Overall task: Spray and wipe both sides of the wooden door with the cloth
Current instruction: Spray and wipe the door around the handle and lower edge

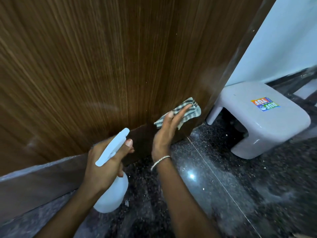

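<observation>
Your right hand (167, 133), fingers straight and flat, presses checked cloth (192, 109) on wooden door (103, 66), low at door's 5 o'clock corner. Your left hand (104, 162) curls round white spray bottle (113, 193), at 7 o'clock from cloth. Looks like you wipe bottom of this side. Other side not seen, likely left to do. Grey stool (267, 127) at 3 o'clock of cloth; sticker (265, 104) reads "RUF TUF", upside down.

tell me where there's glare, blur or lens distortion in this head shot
Head view: a glare spot on the polished floor; head view: grain of the wooden door bows and smears toward the left edge, wide-angle distortion plus blur; head view: the cloth under the right hand and the sticker on the stool look fairly sharp.
</observation>
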A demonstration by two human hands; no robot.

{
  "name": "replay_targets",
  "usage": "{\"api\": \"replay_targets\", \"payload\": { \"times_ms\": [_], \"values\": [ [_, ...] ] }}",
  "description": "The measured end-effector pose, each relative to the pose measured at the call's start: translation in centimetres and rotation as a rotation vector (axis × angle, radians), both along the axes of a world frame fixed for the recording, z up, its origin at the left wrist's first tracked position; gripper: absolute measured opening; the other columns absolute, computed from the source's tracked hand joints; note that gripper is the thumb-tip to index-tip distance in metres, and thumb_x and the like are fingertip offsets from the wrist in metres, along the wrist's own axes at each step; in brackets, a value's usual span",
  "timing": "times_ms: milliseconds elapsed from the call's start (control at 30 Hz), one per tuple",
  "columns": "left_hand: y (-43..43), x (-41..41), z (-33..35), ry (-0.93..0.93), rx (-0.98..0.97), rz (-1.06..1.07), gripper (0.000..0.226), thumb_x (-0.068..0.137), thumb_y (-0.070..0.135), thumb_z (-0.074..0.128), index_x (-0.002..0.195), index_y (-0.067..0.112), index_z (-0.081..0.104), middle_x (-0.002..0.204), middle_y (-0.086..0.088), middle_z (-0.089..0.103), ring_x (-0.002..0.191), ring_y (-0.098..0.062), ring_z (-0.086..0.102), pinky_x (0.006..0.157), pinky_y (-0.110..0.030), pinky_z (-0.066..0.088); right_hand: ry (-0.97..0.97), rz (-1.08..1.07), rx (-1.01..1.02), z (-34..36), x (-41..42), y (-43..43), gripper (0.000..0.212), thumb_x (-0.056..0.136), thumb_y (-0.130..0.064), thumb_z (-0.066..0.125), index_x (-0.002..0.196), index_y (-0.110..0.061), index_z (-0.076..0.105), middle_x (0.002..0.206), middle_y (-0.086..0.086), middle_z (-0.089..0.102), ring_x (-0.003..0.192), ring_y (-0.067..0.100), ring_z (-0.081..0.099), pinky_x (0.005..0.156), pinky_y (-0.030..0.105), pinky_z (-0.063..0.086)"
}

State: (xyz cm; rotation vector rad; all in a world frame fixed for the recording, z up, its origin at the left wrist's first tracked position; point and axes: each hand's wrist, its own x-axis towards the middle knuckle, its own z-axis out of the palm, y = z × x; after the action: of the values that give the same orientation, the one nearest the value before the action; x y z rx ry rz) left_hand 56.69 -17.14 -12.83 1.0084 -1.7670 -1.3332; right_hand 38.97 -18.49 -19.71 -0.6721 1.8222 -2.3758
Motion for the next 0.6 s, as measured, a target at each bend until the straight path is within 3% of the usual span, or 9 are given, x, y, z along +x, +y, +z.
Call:
{"api": "replay_targets", "payload": {
  "times_ms": [100,167,267,367,467,600],
  "values": [
    [0.1,0.4,0.3,-0.008,0.009,0.000,0.029,0.086,0.044,0.067,0.080,0.016,0.075,0.069,-0.007,0.074,0.032,-0.028,0.052,0.049,-0.026,0.049,-0.071,-0.075,0.046,-4.4,-0.8,0.0,0.056,0.111,-0.033,0.029,0.156,-0.048,-0.002,0.164,-0.023,-0.006,0.155,0.001,0.007,0.124,0.021,0.015],
    [0.2,0.7,0.2,-0.028,0.012,0.005,0.033,0.084,0.047,0.063,0.081,0.017,0.075,0.068,-0.007,0.074,0.033,-0.028,0.053,0.055,-0.030,0.052,-0.302,-0.076,0.099,-8.1,-2.0,0.2,0.059,0.113,-0.029,0.028,0.160,-0.039,-0.005,0.170,-0.001,-0.002,0.155,0.015,0.015,0.123,0.027,0.020],
    [0.2,1.1,-0.2,-0.041,0.007,0.013,0.035,0.084,0.052,0.061,0.081,0.020,0.075,0.064,-0.009,0.072,0.035,-0.028,0.055,0.060,-0.032,0.053,-0.599,-0.006,0.142,-10.7,-3.0,0.7,0.061,0.113,-0.034,0.028,0.159,-0.045,-0.011,0.171,0.005,0.005,0.153,0.028,0.024,0.125,0.047,0.024],
    [0.4,1.6,-0.5,-0.041,0.010,0.027,0.033,0.087,0.052,0.063,0.079,0.023,0.075,0.063,-0.013,0.071,0.036,-0.025,0.056,0.062,-0.033,0.052,-0.658,0.010,0.119,-9.9,-3.1,0.7,0.061,0.113,-0.035,0.027,0.158,-0.048,-0.012,0.171,0.006,0.008,0.152,0.030,0.027,0.124,0.051,0.025],
    [0.7,2.2,-0.1,-0.048,0.018,0.032,0.029,0.090,0.044,0.064,0.082,0.019,0.075,0.057,-0.015,0.068,0.037,-0.024,0.056,0.066,-0.034,0.055,-0.692,-0.064,0.094,-8.5,-4.7,0.5,0.059,0.113,-0.032,0.026,0.161,-0.038,-0.008,0.169,0.009,0.015,0.149,0.031,0.033,0.122,0.048,0.030],
    [0.6,3.6,0.6,-0.037,0.012,0.027,0.032,0.089,0.048,0.064,0.084,0.018,0.075,0.069,-0.016,0.072,0.035,-0.023,0.054,0.062,-0.032,0.055,-0.717,-0.079,0.074,-7.4,-6.6,0.9,0.056,0.114,-0.032,0.022,0.162,-0.033,-0.007,0.170,0.013,0.013,0.152,0.033,0.028,0.122,0.043,0.027]
  ]
}}
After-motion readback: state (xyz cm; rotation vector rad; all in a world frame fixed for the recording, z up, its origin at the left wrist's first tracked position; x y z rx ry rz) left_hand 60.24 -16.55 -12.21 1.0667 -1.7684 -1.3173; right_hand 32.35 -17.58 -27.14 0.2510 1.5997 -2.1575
